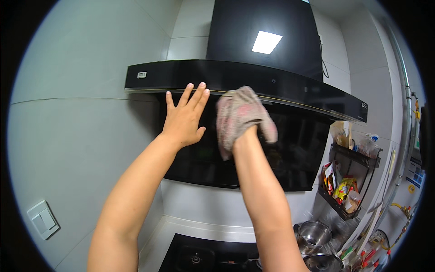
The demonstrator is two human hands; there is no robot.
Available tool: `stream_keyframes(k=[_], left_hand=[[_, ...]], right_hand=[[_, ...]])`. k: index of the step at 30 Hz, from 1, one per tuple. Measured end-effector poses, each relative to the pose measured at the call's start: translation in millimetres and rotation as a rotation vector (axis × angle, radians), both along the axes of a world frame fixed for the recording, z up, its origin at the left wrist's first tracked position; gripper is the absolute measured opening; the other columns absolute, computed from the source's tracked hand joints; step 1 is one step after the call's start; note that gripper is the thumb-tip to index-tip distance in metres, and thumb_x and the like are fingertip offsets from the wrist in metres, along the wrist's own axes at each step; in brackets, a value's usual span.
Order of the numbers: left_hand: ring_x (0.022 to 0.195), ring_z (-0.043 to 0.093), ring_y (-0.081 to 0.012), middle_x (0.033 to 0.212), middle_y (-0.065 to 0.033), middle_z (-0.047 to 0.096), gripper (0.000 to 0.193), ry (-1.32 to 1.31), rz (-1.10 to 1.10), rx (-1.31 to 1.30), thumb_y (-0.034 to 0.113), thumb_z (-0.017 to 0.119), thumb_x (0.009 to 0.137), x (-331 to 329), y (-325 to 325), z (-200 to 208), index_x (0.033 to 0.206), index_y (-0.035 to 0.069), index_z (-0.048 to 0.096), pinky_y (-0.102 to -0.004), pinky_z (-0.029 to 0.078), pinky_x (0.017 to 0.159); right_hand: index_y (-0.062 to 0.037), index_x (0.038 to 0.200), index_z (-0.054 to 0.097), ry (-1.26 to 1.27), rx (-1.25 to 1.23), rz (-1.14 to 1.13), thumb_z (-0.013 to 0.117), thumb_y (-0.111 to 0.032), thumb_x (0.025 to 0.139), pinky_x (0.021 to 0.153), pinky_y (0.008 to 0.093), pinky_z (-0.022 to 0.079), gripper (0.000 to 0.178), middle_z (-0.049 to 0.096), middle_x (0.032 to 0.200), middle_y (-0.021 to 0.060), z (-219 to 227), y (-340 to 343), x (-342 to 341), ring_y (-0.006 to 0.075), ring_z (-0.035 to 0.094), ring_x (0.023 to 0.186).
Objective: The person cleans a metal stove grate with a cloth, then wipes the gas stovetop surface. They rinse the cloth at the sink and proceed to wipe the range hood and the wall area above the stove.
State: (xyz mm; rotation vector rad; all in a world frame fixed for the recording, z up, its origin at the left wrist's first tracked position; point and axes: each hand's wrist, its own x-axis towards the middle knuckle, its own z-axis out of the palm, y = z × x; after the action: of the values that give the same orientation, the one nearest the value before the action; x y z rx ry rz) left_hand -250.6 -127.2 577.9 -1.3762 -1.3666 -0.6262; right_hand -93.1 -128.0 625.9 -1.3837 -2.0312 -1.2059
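Note:
A black range hood (272, 122) with a glossy front panel fills the middle of the view. My left hand (185, 115) has its fingers spread, their tips at the lower edge of the hood's front strip, and holds nothing. To its right, a greyish-pink cloth (241, 113) is draped over my right hand and hides its fingers. The cloth lies against the hood just below the strip and is slightly blurred. Only the wrist of my right arm (248, 138) shows beneath it.
Below the hood is a black gas stove (204, 254). Metal pots (313, 235) stand at the lower right, under a black wall rack (351, 156) holding packets and a jar. A white switch (43, 220) sits on the left wall. Pipes (403, 113) run along the right.

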Motion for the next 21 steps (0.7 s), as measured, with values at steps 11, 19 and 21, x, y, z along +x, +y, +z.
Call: stream_keyframes(k=[11,19,21], left_hand=[[0.144,0.015,-0.0245,0.157,-0.0021,0.015,0.093,-0.047,0.089,-0.008,0.022,0.072,0.074,-74,-22,8,0.15,0.015,0.017,-0.0653,0.014,0.109],[0.144,0.014,-0.0262,0.157,-0.0025,0.015,0.093,-0.072,0.046,0.008,0.021,0.072,0.074,-73,-16,6,0.15,0.015,0.017,-0.0662,0.014,0.108],[0.144,0.015,-0.0264,0.157,-0.0026,0.014,0.094,-0.073,0.044,0.003,0.022,0.072,0.074,-73,-18,6,0.15,0.015,0.017,-0.0665,0.014,0.108]], right_hand=[[-0.0148,0.077,0.069,0.186,0.101,-0.136,0.061,-0.02,0.078,0.071,0.0308,0.048,0.01,0.065,0.086,0.006,-1,26,31,0.0171,0.062,0.085],[-0.0154,0.079,0.072,0.109,0.116,-0.251,0.066,-0.025,0.074,0.074,0.0354,0.049,0.013,0.067,0.081,0.006,-3,15,-4,0.0225,0.065,0.08],[-0.016,0.086,0.071,0.036,0.06,-0.181,0.061,-0.027,0.079,0.082,0.0333,0.047,0.016,0.066,0.089,0.0067,2,-3,-28,0.0214,0.062,0.09]])
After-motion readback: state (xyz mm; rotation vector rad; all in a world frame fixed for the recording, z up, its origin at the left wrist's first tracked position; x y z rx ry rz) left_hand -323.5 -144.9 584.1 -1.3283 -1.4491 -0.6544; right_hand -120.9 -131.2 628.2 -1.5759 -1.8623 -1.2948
